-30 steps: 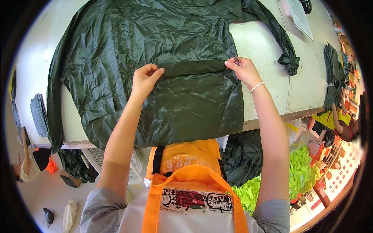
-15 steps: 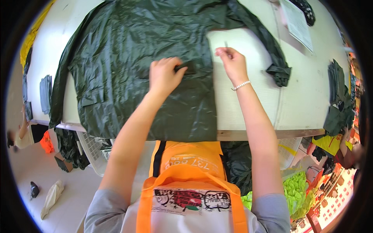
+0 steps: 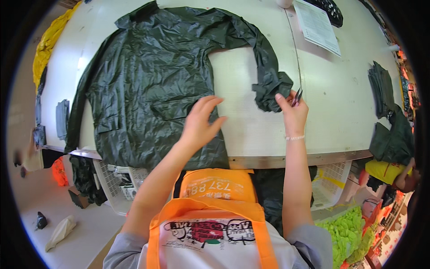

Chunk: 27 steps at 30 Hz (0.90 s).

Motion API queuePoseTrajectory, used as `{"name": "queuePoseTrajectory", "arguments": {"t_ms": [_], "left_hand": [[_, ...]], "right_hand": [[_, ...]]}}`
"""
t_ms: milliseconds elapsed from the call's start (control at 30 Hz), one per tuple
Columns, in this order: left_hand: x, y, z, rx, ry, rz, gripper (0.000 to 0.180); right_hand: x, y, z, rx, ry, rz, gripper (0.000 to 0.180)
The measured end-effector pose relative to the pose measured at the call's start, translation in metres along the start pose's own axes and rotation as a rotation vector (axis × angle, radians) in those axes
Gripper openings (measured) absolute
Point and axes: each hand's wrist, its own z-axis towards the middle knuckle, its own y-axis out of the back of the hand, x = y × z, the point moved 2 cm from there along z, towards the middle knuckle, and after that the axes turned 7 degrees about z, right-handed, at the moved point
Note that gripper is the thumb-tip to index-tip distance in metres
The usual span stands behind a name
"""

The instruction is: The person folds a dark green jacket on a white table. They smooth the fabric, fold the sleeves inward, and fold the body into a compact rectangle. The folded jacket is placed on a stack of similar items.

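A dark green, shiny, wrinkled jacket point(image 3: 148, 76) lies spread on the white table, its lower hem at the near edge. Over its front, by the pocket flap, my left hand point(image 3: 200, 124) is open with fingers and thumb apart and nothing in it. Small thread snips point(image 3: 298, 96) with dark pointed blades are in my right hand point(image 3: 295, 117), their tips pointing away from me. My right thumb meets the bunched cuff point(image 3: 271, 93) of the jacket's right-hand sleeve; whether the fingers also pinch the cloth is hidden.
Printed sheets point(image 3: 317, 28) and a black spotted item lie at the far right. Folded dark pieces point(image 3: 381, 89) rest at the right edge, a small grey-green stack point(image 3: 62, 119) at the left. Yellow cloth point(image 3: 51, 42) hangs far left. White baskets point(image 3: 330, 184) stand below the table.
My right hand has moved right and nearer, to the sleeve cuff. My left hand has opened and left the pocket flap. In the picture the jacket sits further left and shows its collar.
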Motion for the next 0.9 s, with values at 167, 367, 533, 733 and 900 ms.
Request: {"name": "queuePoseTrajectory", "arguments": {"t_ms": [167,367,533,733,900], "left_hand": [[-0.051,0.029,0.022,-0.070,-0.171,-0.126,0.047],[-0.036,0.066,-0.001,-0.051,-0.011,-0.521,0.010],[-0.027,0.090,-0.019,0.202,0.134,-0.796,0.018],[-0.018,0.111,-0.032,0.213,0.135,-1.034,0.016],[-0.017,0.119,-0.040,0.202,0.258,-0.982,0.021]], "right_hand": [[0.034,-0.055,-0.089,0.170,0.019,0.139,0.029],[0.060,-0.074,-0.137,0.342,0.029,0.221,0.024],[0.085,-0.082,-0.133,0.367,0.344,0.041,0.026],[0.102,-0.107,-0.127,0.608,0.372,-0.084,0.021],[0.108,-0.124,-0.138,0.552,0.432,-0.112,0.020]]}}
